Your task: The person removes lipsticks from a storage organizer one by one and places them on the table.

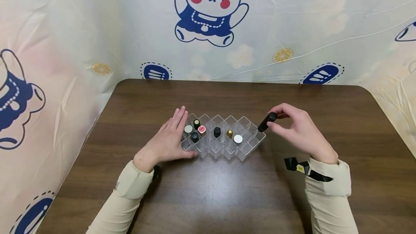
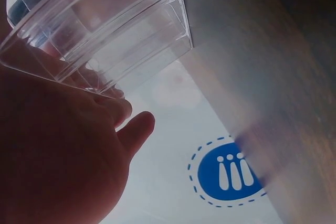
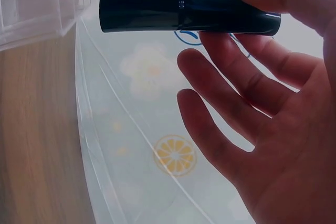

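A clear plastic lipstick organizer (image 1: pixel 224 152) with zigzag compartments stands on the table, several small cosmetics upright in it. Along its left end lies my left hand (image 1: pixel 169 138), fingers extended and thumb at the front edge; the left wrist view shows the organizer's clear wall (image 2: pixel 142 51) over those fingers. My right hand (image 1: pixel 297 129) pinches a glossy black lipstick tube (image 3: pixel 142 10) between thumb and fingers. In the head view the tube tilts, its lower end close to the organizer's right corner. The other fingers (image 3: pixel 210 135) of that hand are loosely spread below the tube.
Among the standing items are a white-capped one (image 1: pixel 238 139), a gold one (image 1: pixel 229 133), a black cap (image 1: pixel 217 131) and a pink-topped one (image 1: pixel 202 129). A brown wooden table (image 1: pixel 214 198) meets a printed cloth backdrop (image 1: pixel 136 28) behind and at both sides.
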